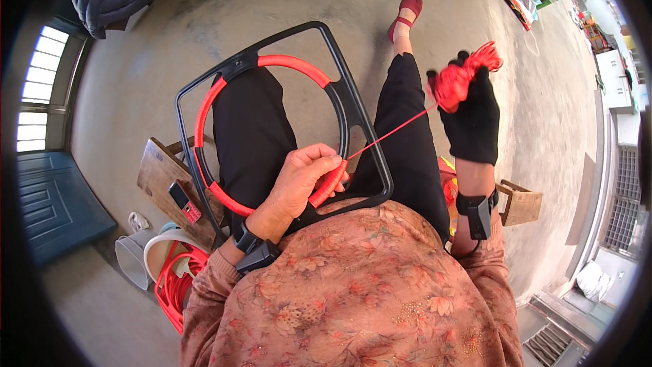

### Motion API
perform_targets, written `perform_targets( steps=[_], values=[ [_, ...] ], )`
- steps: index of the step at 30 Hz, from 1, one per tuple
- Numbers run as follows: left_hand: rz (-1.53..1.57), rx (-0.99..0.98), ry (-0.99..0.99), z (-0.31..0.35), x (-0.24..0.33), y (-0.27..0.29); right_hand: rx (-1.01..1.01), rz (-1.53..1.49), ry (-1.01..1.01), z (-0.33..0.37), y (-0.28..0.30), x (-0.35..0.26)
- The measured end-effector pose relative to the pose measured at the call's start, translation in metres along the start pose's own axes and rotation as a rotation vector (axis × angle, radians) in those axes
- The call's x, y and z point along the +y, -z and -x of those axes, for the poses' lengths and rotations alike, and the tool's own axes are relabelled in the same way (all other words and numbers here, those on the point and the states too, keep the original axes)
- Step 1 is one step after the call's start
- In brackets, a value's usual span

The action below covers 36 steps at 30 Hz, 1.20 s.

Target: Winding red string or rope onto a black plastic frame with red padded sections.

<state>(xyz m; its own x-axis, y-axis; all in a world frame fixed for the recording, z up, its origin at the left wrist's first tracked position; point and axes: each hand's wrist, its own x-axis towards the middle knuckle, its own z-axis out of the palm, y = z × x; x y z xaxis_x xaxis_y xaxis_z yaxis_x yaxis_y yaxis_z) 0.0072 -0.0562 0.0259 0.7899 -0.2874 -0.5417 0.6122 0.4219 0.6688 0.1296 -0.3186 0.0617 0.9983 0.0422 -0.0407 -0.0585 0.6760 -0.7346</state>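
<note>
On my lap lies a black frame (358,117) with an angular outer rim and a round inner ring. Red cord wrapping (292,62) covers several stretches of that ring; others are bare black. My left hand (305,175), bare, is closed around the ring's near right part, thumb and fingers pinching at the wrapped section. From there a taut red cord (397,128) runs up and right to my right hand (472,119). This hand wears a black glove and grips a loose bundle of red cord (451,87), held off the frame above my right knee.
A wooden stool (155,171) at my left carries a red and black phone (185,202). Beside it stand a grey bucket (131,258) and a white bucket (155,250) with red tubing (175,284). A small wooden box (521,204) is at my right.
</note>
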Motion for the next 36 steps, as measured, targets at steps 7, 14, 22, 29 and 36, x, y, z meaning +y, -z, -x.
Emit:
perform_targets(
  steps=[7, 14, 22, 29, 36],
  values=[
    [0.007, 0.011, -0.001, 0.0, 0.003, -0.004, 0.29, 0.075, 0.044, -0.059, 0.08, -0.014],
    [-0.057, 0.027, -0.128, -0.003, -0.007, 0.002, -0.159, 0.874, 0.116, -0.053, 0.017, 0.045],
    [-0.471, 0.184, -0.457, -0.014, -0.03, 0.015, -1.328, 1.741, 0.848, -0.01, -0.106, 0.089],
    [-0.172, 0.036, -0.218, -0.002, -0.011, 0.006, -1.033, 1.658, 0.312, -0.003, -0.098, 0.051],
    [-0.048, -0.055, -0.139, -0.001, 0.0, -0.006, -1.093, 1.598, 0.38, 0.051, -0.063, 0.031]
  ],
)
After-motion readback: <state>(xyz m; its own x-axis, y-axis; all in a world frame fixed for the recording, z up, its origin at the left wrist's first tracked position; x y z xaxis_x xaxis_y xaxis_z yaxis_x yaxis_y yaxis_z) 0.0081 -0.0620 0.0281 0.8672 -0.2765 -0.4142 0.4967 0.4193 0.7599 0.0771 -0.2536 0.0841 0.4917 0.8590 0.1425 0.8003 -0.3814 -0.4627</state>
